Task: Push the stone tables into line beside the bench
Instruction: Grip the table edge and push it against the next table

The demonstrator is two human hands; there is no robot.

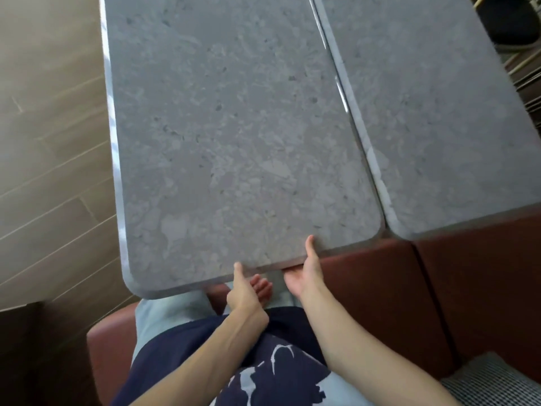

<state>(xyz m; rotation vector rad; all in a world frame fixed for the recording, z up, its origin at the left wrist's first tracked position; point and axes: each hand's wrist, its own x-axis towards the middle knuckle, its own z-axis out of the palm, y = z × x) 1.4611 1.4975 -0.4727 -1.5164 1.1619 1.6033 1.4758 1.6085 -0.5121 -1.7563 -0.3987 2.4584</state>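
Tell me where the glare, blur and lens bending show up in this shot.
Head view: bright glare streaks along the left table's left edge and down the seam beside the right table; the whole frame is softly blurred, stone speckles smeared; wide-angle bending makes straight table edges splay; both hands, left hand and right hand, sit evenly lit, no hard shadows.

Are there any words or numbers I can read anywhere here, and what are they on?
None can be read.
Dark blue shirt: white marks, a pattern, not letters.
Left stone table: only speckles, no label.
Right stone table: the same.
Red-brown bench: plain.
Checked cushion: just a weave.
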